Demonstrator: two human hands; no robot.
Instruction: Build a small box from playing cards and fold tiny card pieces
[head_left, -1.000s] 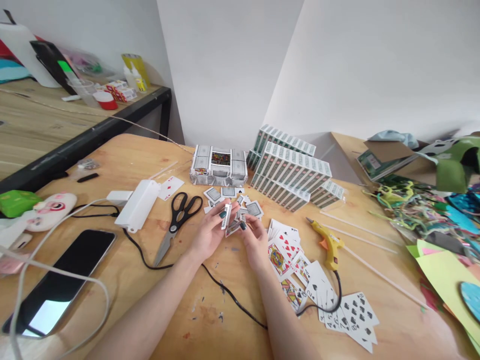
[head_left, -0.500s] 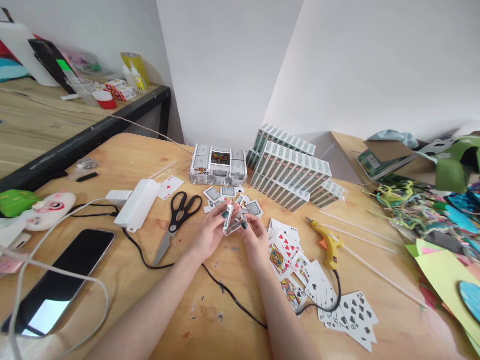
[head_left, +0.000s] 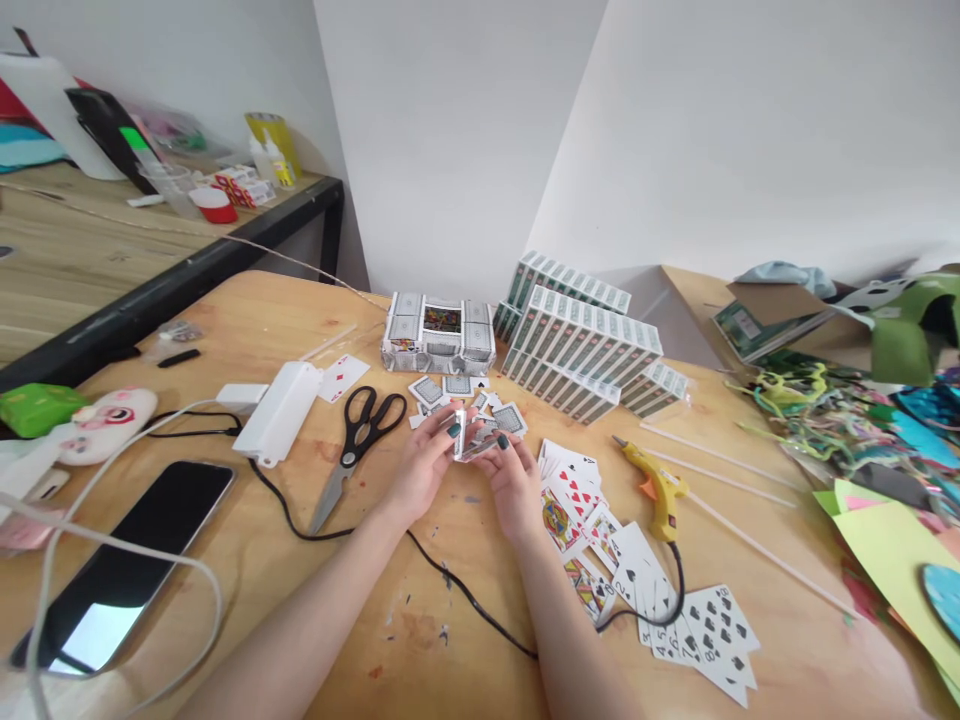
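Note:
Between my two hands, over the middle of the table, is a folded playing card (head_left: 460, 437), bent at an angle. My left hand (head_left: 421, 465) pinches its upright side, thumb in front. My right hand (head_left: 517, 488) holds the flatter side at the right, thumb on top; its fingers partly hide the card. Just beyond my fingers lie several cut and folded card pieces (head_left: 508, 418). Behind them stands a box built from playing cards (head_left: 405, 328), with a picture card in its top. Black-handled scissors (head_left: 351, 455) rest open to the left of my left hand.
On the right are loose playing cards (head_left: 574, 490), a yellow glue gun (head_left: 664, 500) with a black cord, glue sticks (head_left: 720, 470) and stacked card packs (head_left: 581, 335). A phone (head_left: 142, 550), a white power adapter (head_left: 279, 412) and cables lie left. Craft scraps (head_left: 885, 440) fill the far right.
My right thumb has shifted slightly right and up along the card, and the card's right side now lies flatter. The view has moved slightly; the other things stay put.

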